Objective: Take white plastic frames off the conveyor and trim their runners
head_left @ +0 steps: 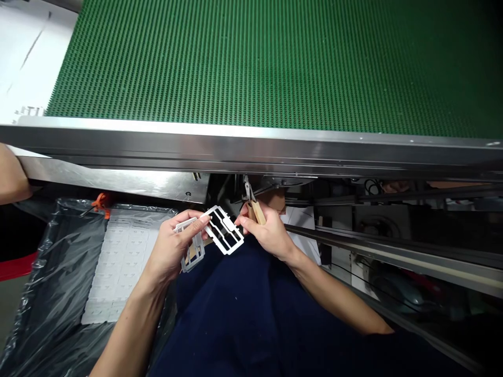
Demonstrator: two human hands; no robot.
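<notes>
My left hand (167, 246) is closed on a few thin white plastic frames. One white plastic frame (228, 225), with slim inner bars, sticks out from under the thumb toward my other hand. More white frames (200, 258) hang lower behind the fingers. In my right hand (272, 234) is a pair of cutting pliers (259, 213) with tan handles, its metal jaws pointing up and away from me. The right thumb and fingertips are close to the outer edge of the upper frame; whether they touch it, I cannot tell.
A ribbed green conveyor belt (251, 63) with a metal side rail (251, 144) runs across the front. At lower left, a bin lined with black plastic (58, 293) holds white sheet-like parts (118, 262). An orange clip-like item (102, 203) sits on its edge. Another person's arm (13, 178) enters at left.
</notes>
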